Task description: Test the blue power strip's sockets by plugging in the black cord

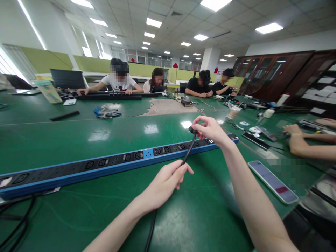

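A long blue and black power strip (147, 157) lies across the green table, with several black sockets and one blue socket along its top. My right hand (208, 130) pinches a black plug (192, 130) above the strip, towards its right end. From the plug a black power cord (190, 148) runs down through my left hand (168, 180), whose fingers are closed round it in front of the strip. Below that hand the cord hangs on towards the bottom edge of the view. The plug's contact face is hidden.
A phone (273, 182) lies to the right. Black cables (18, 227) coil at the lower left. Gloves (107, 111), a black bar (64, 116) and a cup (234, 112) stand or lie farther back. Several people sit around the table; another person's arm (301, 141) rests at right.
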The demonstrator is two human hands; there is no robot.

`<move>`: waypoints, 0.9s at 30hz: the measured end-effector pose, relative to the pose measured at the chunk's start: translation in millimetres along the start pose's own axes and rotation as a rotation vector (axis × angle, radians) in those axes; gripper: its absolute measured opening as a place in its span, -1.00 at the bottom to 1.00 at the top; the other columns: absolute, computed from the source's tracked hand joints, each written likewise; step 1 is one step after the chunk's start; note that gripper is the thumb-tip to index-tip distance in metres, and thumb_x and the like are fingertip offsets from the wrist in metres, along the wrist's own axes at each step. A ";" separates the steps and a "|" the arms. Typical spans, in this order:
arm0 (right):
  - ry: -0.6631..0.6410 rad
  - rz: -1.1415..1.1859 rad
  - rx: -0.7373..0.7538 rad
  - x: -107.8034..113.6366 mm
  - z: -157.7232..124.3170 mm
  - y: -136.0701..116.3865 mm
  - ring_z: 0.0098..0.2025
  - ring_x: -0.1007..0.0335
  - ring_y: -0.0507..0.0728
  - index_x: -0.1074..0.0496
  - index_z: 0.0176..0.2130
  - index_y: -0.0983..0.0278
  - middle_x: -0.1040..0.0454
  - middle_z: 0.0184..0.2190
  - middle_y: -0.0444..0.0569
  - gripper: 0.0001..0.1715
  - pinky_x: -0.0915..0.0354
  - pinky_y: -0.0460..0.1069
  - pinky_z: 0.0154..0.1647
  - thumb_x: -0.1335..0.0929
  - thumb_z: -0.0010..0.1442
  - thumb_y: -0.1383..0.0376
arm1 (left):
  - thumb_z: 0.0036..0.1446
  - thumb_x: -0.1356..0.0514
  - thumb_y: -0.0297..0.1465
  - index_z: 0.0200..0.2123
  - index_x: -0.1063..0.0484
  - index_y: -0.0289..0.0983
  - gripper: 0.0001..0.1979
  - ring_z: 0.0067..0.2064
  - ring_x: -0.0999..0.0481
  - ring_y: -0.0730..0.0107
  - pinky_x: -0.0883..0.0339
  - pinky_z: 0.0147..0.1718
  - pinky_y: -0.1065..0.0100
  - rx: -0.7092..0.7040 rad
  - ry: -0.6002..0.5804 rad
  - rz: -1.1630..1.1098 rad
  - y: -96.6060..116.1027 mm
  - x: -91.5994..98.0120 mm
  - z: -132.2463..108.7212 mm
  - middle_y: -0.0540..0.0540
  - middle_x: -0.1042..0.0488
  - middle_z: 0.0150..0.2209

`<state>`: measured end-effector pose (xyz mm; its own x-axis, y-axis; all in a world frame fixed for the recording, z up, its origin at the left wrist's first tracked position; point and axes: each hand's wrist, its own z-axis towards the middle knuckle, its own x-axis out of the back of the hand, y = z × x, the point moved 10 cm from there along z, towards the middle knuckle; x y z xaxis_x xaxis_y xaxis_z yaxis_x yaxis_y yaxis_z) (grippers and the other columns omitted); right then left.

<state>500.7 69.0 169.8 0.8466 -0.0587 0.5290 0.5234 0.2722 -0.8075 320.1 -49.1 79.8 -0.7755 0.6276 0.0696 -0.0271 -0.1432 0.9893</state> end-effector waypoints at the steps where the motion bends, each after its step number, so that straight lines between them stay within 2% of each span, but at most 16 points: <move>1: -0.037 0.000 -0.002 0.4 -0.3 3.7 -0.54 -0.45 0.07 -0.49 -0.13 0.25 -0.48 -0.54 -0.12 -0.67 -0.37 -0.08 -0.53 -0.42 0.28 0.06 | 0.47 -0.04 0.00 -0.06 -0.53 -0.23 -0.54 -0.48 -0.25 0.51 -0.27 -0.43 0.42 -0.018 0.043 -0.011 1.8 11.3 1.5 0.10 -0.20 -0.48; 5: -0.264 -0.093 0.040 -9.2 -6.3 11.5 -0.37 -0.49 0.09 -0.44 0.01 0.23 -0.54 -0.40 -0.12 -0.56 -0.39 -0.05 -0.37 -0.44 0.26 0.04 | 0.44 -0.07 0.03 0.03 -0.52 -0.26 -0.50 -0.53 -0.15 0.53 -0.27 -0.50 0.41 -0.052 0.208 -0.076 0.3 58.4 8.1 0.14 -0.11 -0.49; 7: -0.323 -0.216 0.105 -15.9 -9.7 7.7 -0.34 -0.44 0.08 -0.45 -0.05 0.24 -0.54 -0.38 -0.12 -0.55 -0.34 -0.05 -0.32 -0.47 0.22 0.01 | 0.44 -0.06 0.04 0.08 -0.51 -0.27 -0.47 -0.53 -0.19 0.53 -0.30 -0.49 0.40 -0.067 0.276 -0.053 -1.7 76.9 10.9 0.12 -0.17 -0.48; 9: -0.350 -0.340 0.167 -25.2 -12.4 0.2 -0.34 -0.39 0.08 -0.46 -0.17 0.26 -0.51 -0.39 -0.12 -0.59 -0.28 -0.05 -0.30 -0.45 0.24 -0.03 | 0.47 -0.01 0.03 0.12 -0.51 -0.27 -0.45 -0.51 -0.27 0.49 -0.39 -0.41 0.35 -0.076 0.346 0.012 -6.2 92.7 12.6 0.08 -0.31 -0.46; 11: -0.375 -0.430 0.204 -36.7 -14.8 -7.5 -0.36 -0.34 0.07 -0.45 -0.22 0.25 -0.50 -0.40 -0.14 -0.62 -0.21 -0.05 -0.30 -0.41 0.30 -0.02 | 0.50 0.07 0.01 0.10 -0.54 -0.25 -0.44 -0.34 -0.47 0.36 -0.50 -0.19 0.23 -0.109 0.417 0.162 -11.0 107.2 12.5 -0.05 -0.53 -0.33; 12: -0.386 -0.471 0.217 -42.0 -15.8 -10.9 -0.37 -0.33 0.06 -0.45 -0.22 0.24 -0.49 -0.42 -0.15 -0.65 -0.17 -0.06 -0.31 -0.39 0.32 0.00 | 0.51 0.09 -0.01 0.04 -0.58 -0.24 -0.43 -0.15 -0.56 0.27 -0.50 -0.01 0.16 -0.138 0.456 0.289 -12.4 114.1 11.3 -0.12 -0.61 -0.19; 14: -0.363 -0.576 0.244 -46.3 -15.7 -15.9 -0.39 -0.30 0.06 -0.47 -0.21 0.23 -0.48 -0.44 -0.16 -0.70 -0.11 -0.05 -0.32 -0.37 0.35 0.05 | 0.53 0.11 -0.07 0.06 -0.60 -0.20 -0.46 0.21 -0.49 0.14 -0.31 0.30 0.01 -0.185 0.536 0.629 -16.5 125.9 7.0 -0.15 -0.62 0.09; 16: -0.279 -0.716 0.253 -41.0 -12.5 -16.1 -0.39 -0.32 0.08 -0.49 -0.22 0.23 -0.50 -0.43 -0.13 -0.73 -0.07 -0.04 -0.31 -0.35 0.36 0.09 | 0.54 0.13 -0.14 0.14 -0.58 -0.22 -0.46 0.39 -0.35 0.10 -0.13 0.43 -0.06 -0.216 0.563 0.935 -25.9 131.7 3.9 -0.15 -0.58 0.21; 19: -0.125 -0.919 0.200 -24.0 -4.6 -4.8 -0.32 -0.41 0.14 -0.52 -0.23 0.23 -0.58 -0.34 -0.02 -0.70 -0.05 -0.01 -0.30 -0.31 0.41 0.11 | 0.51 0.06 -0.19 0.24 -0.53 -0.27 -0.49 0.44 -0.32 0.03 -0.07 0.46 -0.11 -0.230 0.593 1.244 -43.3 137.5 -0.6 -0.22 -0.51 0.30; 22: -0.086 -1.019 0.147 -18.9 2.5 13.6 -0.25 -0.50 0.19 -0.52 -0.17 0.23 -0.63 -0.26 0.04 -0.66 -0.06 0.00 -0.28 -0.27 0.47 0.08 | 0.50 0.04 -0.25 0.31 -0.48 -0.26 -0.50 0.38 -0.42 0.01 -0.11 0.43 -0.11 -0.251 0.596 1.372 -54.2 136.4 -2.8 -0.25 -0.49 0.32; 27: -0.086 -1.086 0.158 -35.3 11.0 36.1 -0.18 -0.56 0.23 -0.47 -0.02 0.24 -0.65 -0.21 0.08 -0.64 -0.09 0.01 -0.25 -0.23 0.53 0.07 | 0.50 0.05 -0.28 0.35 -0.44 -0.25 -0.50 0.32 -0.49 0.04 -0.18 0.39 -0.06 -0.266 0.608 1.412 -54.5 132.4 -4.2 -0.25 -0.51 0.30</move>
<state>488.6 91.5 124.9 -0.0702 -0.2758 0.9586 0.9618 0.2362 0.1384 216.2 38.6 34.6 -0.3950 -0.5106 0.7637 0.8612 -0.4953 0.1143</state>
